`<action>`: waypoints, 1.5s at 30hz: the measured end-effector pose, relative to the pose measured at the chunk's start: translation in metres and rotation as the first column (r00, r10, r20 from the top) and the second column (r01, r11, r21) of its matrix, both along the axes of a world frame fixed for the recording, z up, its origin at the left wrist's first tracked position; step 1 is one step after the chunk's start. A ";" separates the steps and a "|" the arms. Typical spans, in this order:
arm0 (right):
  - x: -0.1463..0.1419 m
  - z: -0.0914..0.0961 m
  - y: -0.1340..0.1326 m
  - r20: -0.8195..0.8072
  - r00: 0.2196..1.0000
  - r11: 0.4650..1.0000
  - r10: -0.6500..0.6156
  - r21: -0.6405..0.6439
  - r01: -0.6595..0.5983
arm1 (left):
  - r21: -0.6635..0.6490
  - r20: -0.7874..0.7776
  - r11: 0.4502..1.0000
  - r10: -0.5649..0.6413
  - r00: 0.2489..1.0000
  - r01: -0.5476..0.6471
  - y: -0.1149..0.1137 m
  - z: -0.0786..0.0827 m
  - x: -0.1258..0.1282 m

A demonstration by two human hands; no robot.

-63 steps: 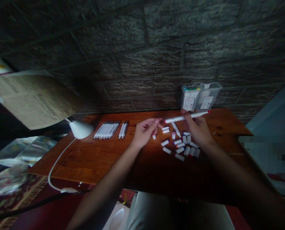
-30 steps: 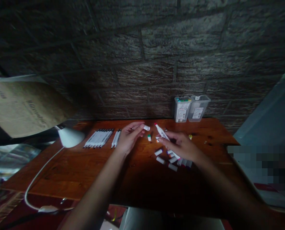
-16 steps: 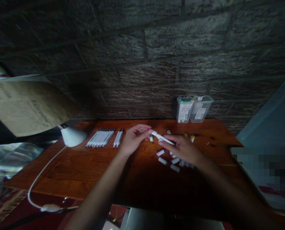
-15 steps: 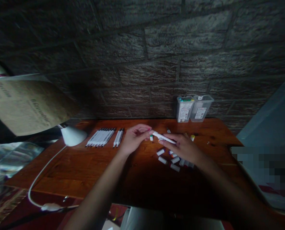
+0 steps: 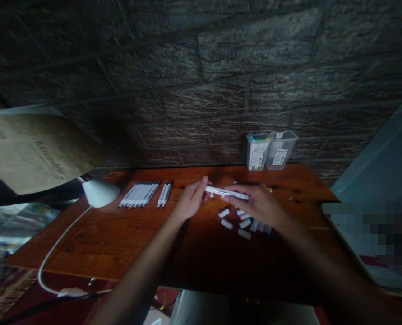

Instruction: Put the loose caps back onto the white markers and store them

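Observation:
A white marker (image 5: 226, 192) is held nearly level above the wooden table between my two hands. My left hand (image 5: 192, 197) is closed on its left end, with the thumb on top. My right hand (image 5: 260, 202) pinches the right end, and the fingers hide that tip. Below and around my right hand lie several loose white marker caps (image 5: 244, 234), some with coloured ends. To the left of my left hand, a tight row of white markers with dark ends (image 5: 140, 194) lies side by side. A smaller group of markers (image 5: 164, 194) is just right of that row.
Against the brick wall stand a clear plastic box with colourful-topped contents (image 5: 257, 155) and a second clear box (image 5: 279, 157). A white lamp (image 5: 101, 193) with a paper-like shade (image 5: 34, 149) is at the left. Its white cord (image 5: 50, 253) runs over the table edge (image 5: 72, 272).
The marker has turned closer to level. My left fingers have changed from a fingertip pinch to a fuller grip at its left end. The camera view has shifted slightly.

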State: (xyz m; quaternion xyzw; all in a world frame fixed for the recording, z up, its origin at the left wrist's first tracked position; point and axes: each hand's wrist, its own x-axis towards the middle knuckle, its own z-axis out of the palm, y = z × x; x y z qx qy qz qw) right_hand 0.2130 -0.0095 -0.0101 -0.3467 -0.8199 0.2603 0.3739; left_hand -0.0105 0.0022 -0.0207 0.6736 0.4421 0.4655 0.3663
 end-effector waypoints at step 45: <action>-0.007 -0.011 0.000 0.119 0.993 0.983 -0.020 0.183 -0.003 | -0.338 0.290 0.940 0.146 0.946 -0.041 0.007 0.008 -0.003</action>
